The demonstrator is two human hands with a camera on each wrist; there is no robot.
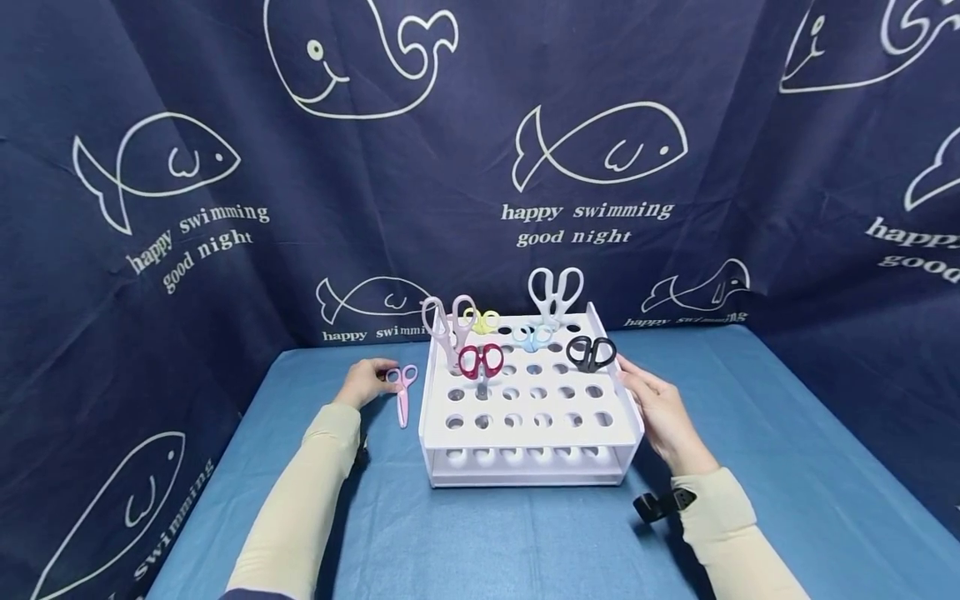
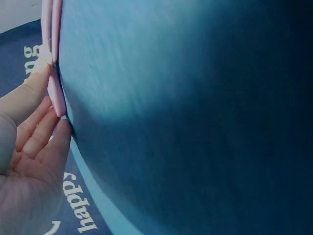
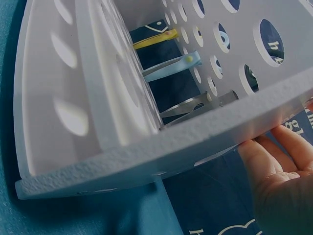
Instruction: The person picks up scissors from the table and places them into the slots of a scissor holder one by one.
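On the blue table at the left lies a pair of pink scissors (image 1: 402, 404), blades toward the near side. My left hand (image 1: 365, 382) pinches its handle loops between thumb and fingers; the left wrist view shows the thumb on the pink handle (image 2: 56, 93). A white perforated rack (image 1: 540, 433) stands in the middle. My right hand (image 1: 660, 412) touches the outer face of its right side wall with extended fingertips (image 3: 252, 149). Upright in the rack's holes are several scissors: mauve (image 1: 452, 333), red (image 1: 481, 362), yellow (image 1: 487, 320), small light blue (image 1: 532, 337), large pale blue (image 1: 556, 292) and black (image 1: 591, 353).
A dark blue curtain (image 1: 465, 183) printed with white fish and words hangs close behind the rack. Blue cloth covers the table (image 1: 525, 542). Inside the rack, a yellow blade cover (image 3: 156, 39) and a light blue one (image 3: 171, 67) show.
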